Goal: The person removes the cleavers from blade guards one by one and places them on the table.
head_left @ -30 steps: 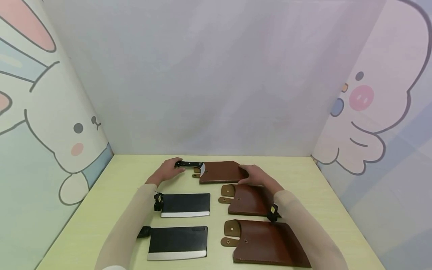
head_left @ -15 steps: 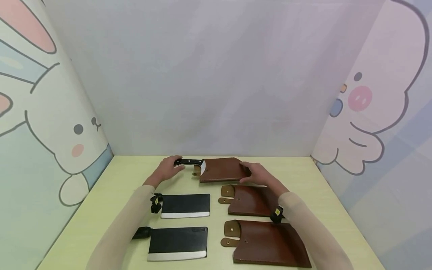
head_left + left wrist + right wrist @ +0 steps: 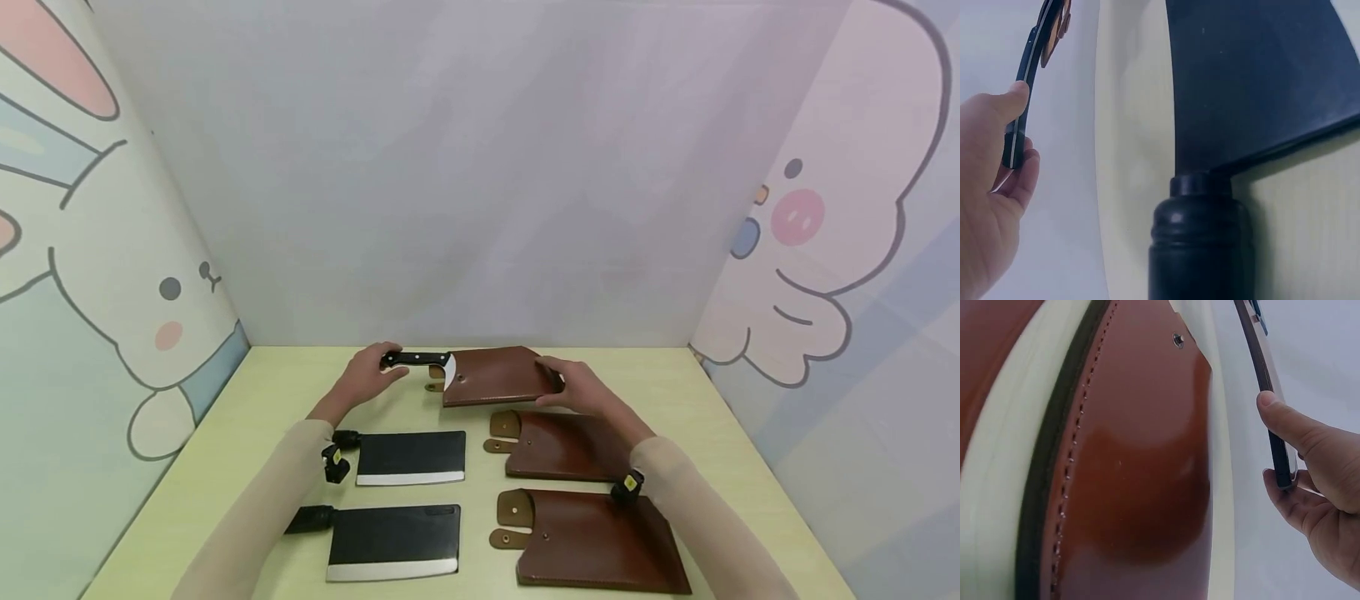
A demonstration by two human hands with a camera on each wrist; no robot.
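At the back of the table a knife (image 3: 416, 358) with a black riveted handle sits with its blade inside a brown leather sheath (image 3: 498, 375). Only a curved silver strip of the blade shows at the sheath's mouth. My left hand (image 3: 367, 373) pinches the end of the knife handle (image 3: 1022, 106) between thumb and fingers. On the other side my right hand (image 3: 577, 386) grips the sheath's far end, thumb on one face and fingers on the other, as the right wrist view shows of the sheath edge (image 3: 1272, 425). The sheath's two strap tabs hang near the handle.
Two black cleavers (image 3: 412, 456) (image 3: 393, 542) lie on the left, partly under my left sleeve. Two more brown sheaths (image 3: 562, 446) (image 3: 600, 540) lie to the right, beneath my right forearm. A pale wall (image 3: 465, 208) rises behind the table's back edge.
Both hands have raised the sheathed knife slightly, moving it up and back in the head view. The right hand now wraps further round the sheath's end. The cleavers and other sheaths stay put.
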